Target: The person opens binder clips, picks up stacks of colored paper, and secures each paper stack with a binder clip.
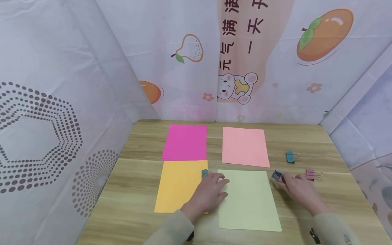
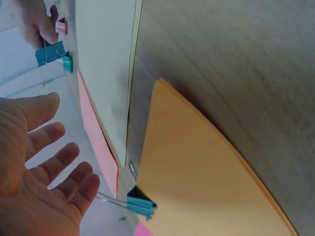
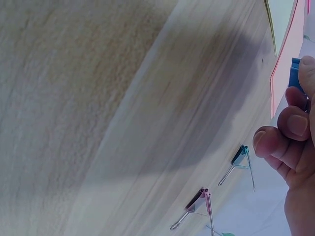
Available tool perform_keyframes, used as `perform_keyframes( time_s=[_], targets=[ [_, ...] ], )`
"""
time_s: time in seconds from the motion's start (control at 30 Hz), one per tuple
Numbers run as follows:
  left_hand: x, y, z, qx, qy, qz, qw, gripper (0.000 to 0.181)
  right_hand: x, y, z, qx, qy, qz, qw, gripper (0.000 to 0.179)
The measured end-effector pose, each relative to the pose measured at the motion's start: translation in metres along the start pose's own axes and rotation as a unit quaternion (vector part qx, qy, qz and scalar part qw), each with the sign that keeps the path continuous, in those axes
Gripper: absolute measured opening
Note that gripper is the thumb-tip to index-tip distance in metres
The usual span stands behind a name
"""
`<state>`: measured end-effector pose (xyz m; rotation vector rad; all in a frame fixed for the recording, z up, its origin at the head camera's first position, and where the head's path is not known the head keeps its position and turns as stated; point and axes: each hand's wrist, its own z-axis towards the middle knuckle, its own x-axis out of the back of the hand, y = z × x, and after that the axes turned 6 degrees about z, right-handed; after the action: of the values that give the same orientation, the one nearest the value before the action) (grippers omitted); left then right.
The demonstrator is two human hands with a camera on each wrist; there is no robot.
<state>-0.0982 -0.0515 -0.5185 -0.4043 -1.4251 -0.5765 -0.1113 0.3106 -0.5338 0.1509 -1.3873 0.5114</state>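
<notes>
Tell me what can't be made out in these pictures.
Head: part of the orange paper, behind the left hand.
Left wrist: most of the magenta paper, cut off by the bottom edge.
Right wrist: part of the blue clip, behind the right hand.
Right wrist: much of the pale green paper, cut off by the top edge.

Head view downward, wrist views close

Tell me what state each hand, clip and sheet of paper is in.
Left hand: open, holding nothing
Right hand: pinching a clip
Dark blue clip: held, off the paper
Orange paper: clipped
Left teal clip: fastened to the orange paper
Right teal clip: unattached
Pink clip: unattached
Pale green paper: flat, unclipped
Light pink paper: flat, unclipped
Magenta paper: flat, no clip visible
</notes>
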Motion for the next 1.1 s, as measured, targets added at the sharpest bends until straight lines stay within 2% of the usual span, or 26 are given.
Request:
perform_keyframes(
  time_s=[0.3,0.43,0.77,0.9,1.1],
  targets=[
    [-0.012,0.009,0.007,-0.013,-0.009,0.011,0.9998,0.046,-0.001,0.0,0.001,-0.007,-0.008,0.005,0.9999,0.034],
    [-0.014,0.01,0.009,0.008,-0.029,0.031,0.9991,0.052,0.001,-0.002,0.002,-0.009,-0.008,0.008,0.9999,0.035],
    [-0.026,0.008,0.015,0.086,-0.12,0.026,0.9887,0.074,0.0,-0.002,0.001,-0.025,-0.033,0.012,0.9991,0.033],
    [-0.031,0.007,0.017,0.098,-0.132,0.039,0.9856,0.08,-0.002,-0.001,0.0,-0.028,-0.039,0.012,0.9988,0.033],
    [-0.032,0.007,0.021,0.109,-0.124,0.045,0.9852,0.092,-0.001,-0.003,0.001,-0.025,-0.036,0.011,0.999,0.034]
  ],
)
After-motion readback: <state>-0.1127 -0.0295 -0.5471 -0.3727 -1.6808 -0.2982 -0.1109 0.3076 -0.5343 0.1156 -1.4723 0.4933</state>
